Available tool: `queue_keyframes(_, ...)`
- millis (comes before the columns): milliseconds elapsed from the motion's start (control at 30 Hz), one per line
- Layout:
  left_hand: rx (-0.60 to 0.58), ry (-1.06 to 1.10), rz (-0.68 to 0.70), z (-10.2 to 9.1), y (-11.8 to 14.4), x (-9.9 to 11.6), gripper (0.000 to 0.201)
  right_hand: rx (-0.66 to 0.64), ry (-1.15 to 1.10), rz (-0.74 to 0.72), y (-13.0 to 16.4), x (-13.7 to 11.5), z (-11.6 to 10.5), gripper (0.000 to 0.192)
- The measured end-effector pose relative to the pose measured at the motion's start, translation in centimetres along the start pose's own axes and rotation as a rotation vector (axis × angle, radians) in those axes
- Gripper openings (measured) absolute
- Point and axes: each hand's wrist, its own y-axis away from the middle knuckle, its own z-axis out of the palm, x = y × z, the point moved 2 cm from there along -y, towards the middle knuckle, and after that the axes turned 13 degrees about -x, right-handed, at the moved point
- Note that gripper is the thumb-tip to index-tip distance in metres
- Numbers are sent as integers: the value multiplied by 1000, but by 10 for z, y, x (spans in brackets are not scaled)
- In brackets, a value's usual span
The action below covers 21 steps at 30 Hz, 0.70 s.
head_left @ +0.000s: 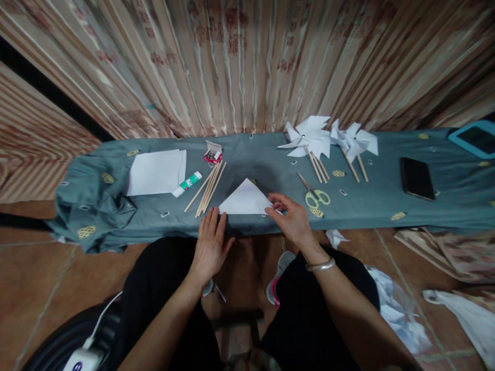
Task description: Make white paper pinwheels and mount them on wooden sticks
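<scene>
Head view: white paper triangle [245, 200] between both hands. Left hand [209, 245] open, fingers extended, fingertips at its left corner, no grip. Right hand [292, 219] half-curled at right corner; can't tell if pinching. Wooden sticks [211, 189] beyond left hand, scissors [310, 191] beside right.

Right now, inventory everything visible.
Paper triangle: one, white, front centre
Paper sheets: at least two, white, far left
Glue stick: one, green, by sheets
Wooden sticks: several, tan, left
Box: one, red, behind sticks
Pinwheels: several, white, back right
Scissors: one, green-handled, right
Smartphone: one, black, right
Tablet: one, blue-framed, far right
Cloth: one, grey, underneath
Curtains: uncountable, tan, background
Paper scraps: several, white, floor
Cabled block: one, white, bottom left
Shoes: two, grey, below
Bracelet: one, silver, right wrist
Left hand: one, triangle's left corner
Right hand: one, triangle's right corner
</scene>
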Motion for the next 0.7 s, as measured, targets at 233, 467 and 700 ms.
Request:
queue_keyframes(233,11,24,-10,-2,-1,2,71,19,89,-43,5,1,6,36)
queue_keyframes(467,142,2,143,-35,-46,33,67,205,335,-277,11,-15,-6,29)
queue_keyframes(700,117,-34,414,-60,-111,63,42,267,504,-430,22,-33,-16,31)
